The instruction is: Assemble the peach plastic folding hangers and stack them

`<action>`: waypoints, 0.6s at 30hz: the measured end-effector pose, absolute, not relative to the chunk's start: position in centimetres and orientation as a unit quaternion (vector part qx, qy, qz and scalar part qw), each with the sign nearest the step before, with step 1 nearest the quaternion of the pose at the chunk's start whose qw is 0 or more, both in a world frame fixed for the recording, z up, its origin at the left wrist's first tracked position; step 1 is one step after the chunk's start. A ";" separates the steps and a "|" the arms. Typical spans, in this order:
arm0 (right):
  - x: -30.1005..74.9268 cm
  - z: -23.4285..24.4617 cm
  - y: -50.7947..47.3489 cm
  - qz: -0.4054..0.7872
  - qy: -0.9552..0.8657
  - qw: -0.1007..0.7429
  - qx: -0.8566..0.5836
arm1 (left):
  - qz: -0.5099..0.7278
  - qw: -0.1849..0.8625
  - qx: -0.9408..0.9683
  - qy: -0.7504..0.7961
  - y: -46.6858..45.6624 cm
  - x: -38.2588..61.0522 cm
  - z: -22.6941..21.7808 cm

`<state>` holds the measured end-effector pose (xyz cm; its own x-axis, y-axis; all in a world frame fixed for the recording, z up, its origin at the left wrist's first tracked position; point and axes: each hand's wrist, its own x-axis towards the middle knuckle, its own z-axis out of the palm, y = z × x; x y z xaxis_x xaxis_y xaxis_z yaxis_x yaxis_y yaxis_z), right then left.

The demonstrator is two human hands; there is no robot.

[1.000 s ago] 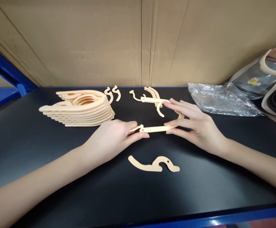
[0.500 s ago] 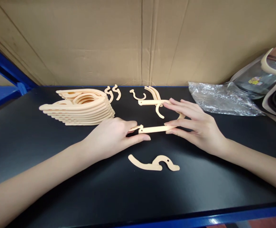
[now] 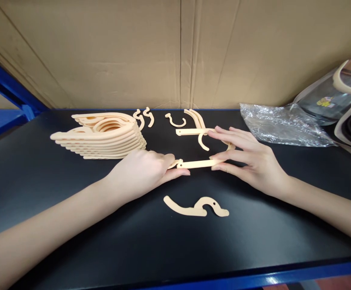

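Observation:
Between finger and thumb of my left hand (image 3: 147, 171), closed, is a small cream plastic hanger piece (image 3: 173, 164), mostly covered by the fingers. Its tip meets the holed end of a straight cream hanger bar (image 3: 196, 164). My right hand (image 3: 250, 159) pinches that bar's other end between thumb and finger. Its upper fingers rest at a second holed bar (image 3: 190, 131) behind, and a curved part (image 3: 230, 146) shows between the fingers. A loose wavy hanger part (image 3: 187, 210) with a hook-like bend lies on the black tabletop (image 3: 193, 249) in front of both hands.
At left stands a stack of cream hanger parts (image 3: 109, 139). Small hooked pieces (image 3: 148, 117), a curved hook (image 3: 175, 121) and curved strips (image 3: 197, 119) lie at the back. Clear plastic wrap (image 3: 284, 125) and a transparent bag (image 3: 323, 100) sit at right; cardboard (image 3: 118, 52) stands behind.
In my left hand the small piece has shifted slightly, and more of it shows against the bar's end. The right hand keeps its grip almost unmoved.

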<state>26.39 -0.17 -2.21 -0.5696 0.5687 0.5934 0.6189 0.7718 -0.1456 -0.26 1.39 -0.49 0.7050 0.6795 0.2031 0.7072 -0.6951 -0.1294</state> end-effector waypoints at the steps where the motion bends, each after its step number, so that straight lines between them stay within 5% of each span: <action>1: 26.4 -2.2 -0.2 -0.035 -0.885 0.320 -0.337 | -0.077 0.119 -0.919 -0.367 1.4 -0.3 -0.5; 18: 26.3 -1.8 -0.3 0.001 -0.885 0.307 -0.349 | -0.149 0.344 -0.887 -0.270 0.9 -0.7 0.4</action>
